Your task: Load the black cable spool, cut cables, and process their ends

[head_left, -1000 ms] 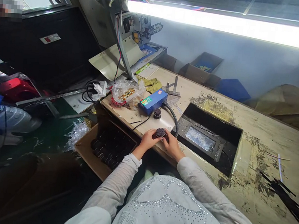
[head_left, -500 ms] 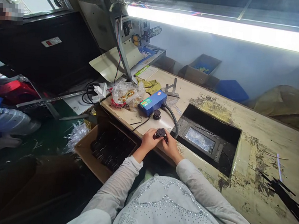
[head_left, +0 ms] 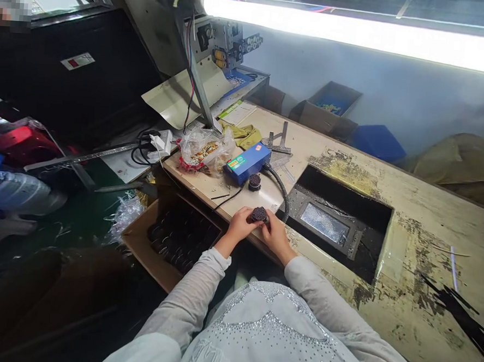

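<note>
Between my two hands, at the front edge of the workbench, is a short round bundle of thin dark strands or tubes, its packed ends facing up. My left hand grips it from the left, and the fingers of my right hand close on it from the right. A similar dark bundle stands upright on the bench just beyond, against a blue box-shaped device. From that device a black ribbed hose curves down past my right hand. The undersides of both hands are hidden.
Right of my hands is a rectangular recess with a glass-topped plate. A clear plastic bag lies at the bench's left end. Below left, a cardboard box holds many dark round pieces. Black strands lie at far right.
The view has shifted very slightly. Both hands stay around the bundle in nearly the same place, with little visible motion.
</note>
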Demonstrator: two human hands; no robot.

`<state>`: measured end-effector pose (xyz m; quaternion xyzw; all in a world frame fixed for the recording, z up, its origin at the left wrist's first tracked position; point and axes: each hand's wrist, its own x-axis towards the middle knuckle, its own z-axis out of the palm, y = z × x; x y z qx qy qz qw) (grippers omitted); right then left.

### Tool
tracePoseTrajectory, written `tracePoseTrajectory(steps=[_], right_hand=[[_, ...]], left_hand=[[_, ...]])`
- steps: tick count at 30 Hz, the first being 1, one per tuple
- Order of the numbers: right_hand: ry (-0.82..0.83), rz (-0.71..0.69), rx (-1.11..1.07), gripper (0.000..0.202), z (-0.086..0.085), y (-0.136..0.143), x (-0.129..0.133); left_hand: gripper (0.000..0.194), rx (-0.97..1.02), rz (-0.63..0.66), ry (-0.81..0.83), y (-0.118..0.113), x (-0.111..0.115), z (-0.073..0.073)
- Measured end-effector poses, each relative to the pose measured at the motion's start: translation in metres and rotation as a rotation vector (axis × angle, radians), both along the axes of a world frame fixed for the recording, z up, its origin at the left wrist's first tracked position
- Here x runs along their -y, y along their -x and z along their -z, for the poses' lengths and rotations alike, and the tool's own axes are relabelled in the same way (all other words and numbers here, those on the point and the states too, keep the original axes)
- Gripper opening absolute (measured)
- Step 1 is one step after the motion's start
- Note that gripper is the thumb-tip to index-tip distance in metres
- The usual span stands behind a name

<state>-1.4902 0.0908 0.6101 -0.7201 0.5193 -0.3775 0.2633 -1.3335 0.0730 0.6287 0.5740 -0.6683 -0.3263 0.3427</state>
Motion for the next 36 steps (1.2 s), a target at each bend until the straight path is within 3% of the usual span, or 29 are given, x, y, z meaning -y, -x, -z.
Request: tracePoseTrajectory(steps=[7, 12, 15, 17, 21, 24, 30, 36], right_hand=[[-0.012, -0.022, -0.017, 0.054, 0.002, 0.001, 0.002], [-0.081, 0.029, 0.034, 0.055, 0.003, 0.003, 0.002], [-0.138, 0.041, 0.103, 0.051, -0.004, 0.008, 0.001], [-0.123, 0.022, 0.151, 0.046, -0.014, 0.014, 0.000], [-0.006, -0.096, 0.250, 0.031, -0.041, 0.028, -0.002], [0.058, -0.213, 0.297, 0.024, -0.058, 0.033, -0.005], [0.114, -0.336, 0.334, 0.019, -0.071, 0.028, -0.006], [0.026, -0.305, 0.317, 0.016, -0.071, 0.027, -0.007]], left_hand=[[0.024, 0.064, -0.023, -0.029, 0.002, 0.002, 0.000], [0.056, 0.039, -0.012, -0.059, 0.004, 0.006, -0.008], [0.049, -0.005, -0.042, -0.080, 0.006, 0.009, -0.012], [0.038, -0.121, -0.088, -0.141, 0.006, 0.009, -0.016], [0.037, -0.578, -0.109, -0.348, 0.004, 0.004, -0.030], [0.038, -0.799, -0.110, -0.418, 0.004, -0.004, -0.043], [0.041, -0.918, -0.158, -0.489, 0.012, -0.018, -0.049], [0.045, -0.947, -0.185, -0.509, 0.017, -0.024, -0.048]])
